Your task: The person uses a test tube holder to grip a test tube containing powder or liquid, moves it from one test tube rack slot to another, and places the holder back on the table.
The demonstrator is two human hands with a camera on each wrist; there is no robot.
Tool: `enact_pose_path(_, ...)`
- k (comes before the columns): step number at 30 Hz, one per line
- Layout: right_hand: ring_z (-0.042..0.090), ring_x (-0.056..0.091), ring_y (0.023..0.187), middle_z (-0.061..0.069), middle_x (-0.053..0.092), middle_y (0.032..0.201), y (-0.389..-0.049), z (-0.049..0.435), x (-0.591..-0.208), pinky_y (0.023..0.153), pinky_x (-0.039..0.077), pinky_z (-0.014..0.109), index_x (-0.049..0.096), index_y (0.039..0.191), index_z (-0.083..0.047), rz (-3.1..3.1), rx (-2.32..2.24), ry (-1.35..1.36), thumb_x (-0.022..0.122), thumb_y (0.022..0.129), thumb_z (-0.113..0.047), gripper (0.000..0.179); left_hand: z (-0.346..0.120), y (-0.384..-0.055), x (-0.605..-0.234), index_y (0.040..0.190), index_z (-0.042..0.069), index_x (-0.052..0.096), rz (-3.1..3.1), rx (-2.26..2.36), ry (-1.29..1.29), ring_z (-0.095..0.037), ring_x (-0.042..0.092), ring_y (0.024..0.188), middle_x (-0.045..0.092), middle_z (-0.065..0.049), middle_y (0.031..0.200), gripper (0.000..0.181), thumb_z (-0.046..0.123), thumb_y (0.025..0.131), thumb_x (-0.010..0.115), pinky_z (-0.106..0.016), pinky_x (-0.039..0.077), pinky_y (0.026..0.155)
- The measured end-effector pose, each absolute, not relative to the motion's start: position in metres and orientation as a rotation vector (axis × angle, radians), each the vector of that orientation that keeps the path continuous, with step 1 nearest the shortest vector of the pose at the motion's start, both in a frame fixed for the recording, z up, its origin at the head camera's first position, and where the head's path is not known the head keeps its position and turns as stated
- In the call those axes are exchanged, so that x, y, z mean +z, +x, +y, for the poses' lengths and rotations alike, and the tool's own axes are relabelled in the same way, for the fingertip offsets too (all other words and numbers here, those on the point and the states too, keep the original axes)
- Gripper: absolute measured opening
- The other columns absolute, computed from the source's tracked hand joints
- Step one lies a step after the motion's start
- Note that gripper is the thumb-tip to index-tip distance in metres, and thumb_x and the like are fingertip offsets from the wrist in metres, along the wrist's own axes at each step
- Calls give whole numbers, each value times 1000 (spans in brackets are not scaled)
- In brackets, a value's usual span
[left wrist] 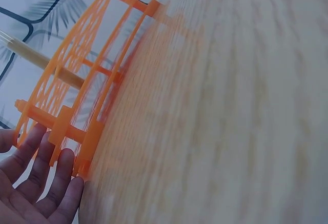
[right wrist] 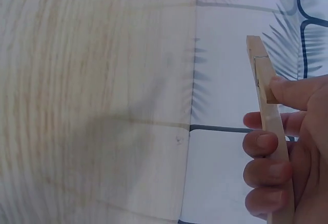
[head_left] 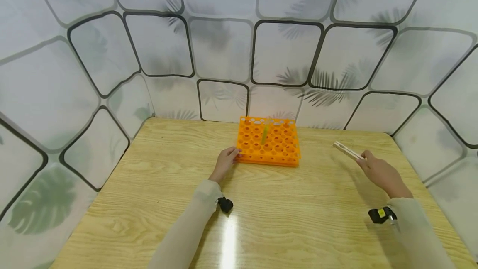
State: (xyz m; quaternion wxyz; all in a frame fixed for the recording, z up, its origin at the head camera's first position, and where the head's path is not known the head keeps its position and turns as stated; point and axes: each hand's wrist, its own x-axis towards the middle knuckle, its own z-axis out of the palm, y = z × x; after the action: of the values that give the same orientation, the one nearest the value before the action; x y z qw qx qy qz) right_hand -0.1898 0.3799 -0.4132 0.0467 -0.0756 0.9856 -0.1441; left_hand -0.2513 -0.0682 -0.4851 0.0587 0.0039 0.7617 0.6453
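An orange test tube rack (head_left: 269, 146) stands on the table, its top plate full of round holes. One test tube (head_left: 264, 134) with yellowish contents leans a little in it; its glass upper part rises over the top plate in the left wrist view. My left hand (head_left: 226, 162) holds the rack's near left corner, thumb at the upper plate and fingers along the end side. Off to the right, my right hand (head_left: 381, 172) grips a wooden test tube clamp (right wrist: 262, 75), fingers wrapped round its handle and thumb on the short arm. The clamp's tip points toward the rack, apart from it.
The light wood table (head_left: 179, 202) ends at a patterned curtain (head_left: 224, 53) behind the rack and on both sides. Each wrist wears a small black camera, such as the left wrist camera (head_left: 225, 205).
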Motion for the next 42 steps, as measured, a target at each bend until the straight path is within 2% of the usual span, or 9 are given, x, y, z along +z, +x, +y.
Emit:
enact_pose_path(3, 17, 42, 51, 7, 49, 63, -193, 379, -408, 48, 33, 32, 47, 105, 7, 2999, -398, -244, 31, 102, -40, 50, -69, -250, -485, 109, -3, 63, 2312, 1950, 18, -32, 61, 102, 65, -23, 108, 32, 20, 101, 43, -35, 50, 79)
enact_pose_path(5, 27, 54, 60, 20, 58, 75, -195, 379, -404, 54, 41, 38, 50, 105, 13, 2997, -361, -253, 31, 102, -42, 58, -69, -250, -484, 109, -3, 63, 2309, 1948, 14, -32, 60, 103, 65, -22, 109, 32, 21, 101, 43, -34, 50, 79)
enact_pose_path(9, 45, 60, 81, 36, 59, 97, -199, 379, -394, 66, 46, 50, 52, 110, 18, 2997, -319, -250, 30, 101, -45, 67, -68, -250, -484, 110, -2, 63, 2313, 1941, 11, -31, 60, 103, 65, -22, 110, 32, 21, 101, 43, -32, 49, 78)
enact_pose_path(15, 23, 49, 57, 14, 53, 66, -206, 377, -383, 54, 36, 36, 53, 81, 3, 3037, -331, -278, 33, 101, -44, 55, -68, -251, -485, 110, -3, 63, 2313, 1950, 2, -31, 60, 103, 65, -22, 109, 32, 20, 101, 43, -31, 49, 77)
enact_pose_path(19, 21, 46, 54, 10, 50, 61, -211, 375, -375, 53, 35, 34, 50, 77, 0, 3078, -277, -310, 33, 101, -43, 52, -68, -250, -485, 110, -3, 62, 2301, 1959, 3, -32, 59, 105, 65, -23, 110, 33, 21, 101, 43, -33, 49, 78)
enact_pose_path(22, 17, 46, 54, 6, 50, 61, -213, 373, -369, 54, 35, 33, 51, 78, -3, 3112, -243, -353, 34, 102, -41, 48, -68, -250, -485, 112, -5, 61, 2281, 1968, 18, -35, 58, 108, 63, -25, 112, 34, 22, 101, 43, -39, 49, 82)
enact_pose_path(29, 12, 28, 49, 0, 32, 55, -217, 368, -359, 51, 25, 27, 40, 68, -10, 3218, -239, -453, 40, 101, -37, 43, -71, -243, -470, 113, -10, 59, 2235, 1974, 70, -40, 55, 110, 60, -30, 114, 34, 18, 101, 41, -48, 46, 88)
enact_pose_path(37, 16, 51, 57, 4, 54, 65, -222, 359, -339, 55, 40, 36, 54, 83, -5, 3106, -225, -362, 31, 100, -48, 52, -71, -233, -456, 113, -11, 58, 2255, 1956, 91, -41, 54, 110, 60, -30, 115, 34, 16, 101, 41, -49, 46, 89)
enact_pose_path(42, 16, 42, 52, 4, 46, 60, -222, 354, -331, 52, 34, 33, 52, 79, -5, 3133, -224, -369, 29, 100, -49, 54, -71, -248, -481, 112, -7, 61, 2288, 1955, 72, -37, 57, 108, 62, -26, 114, 35, 21, 101, 43, -44, 48, 84)
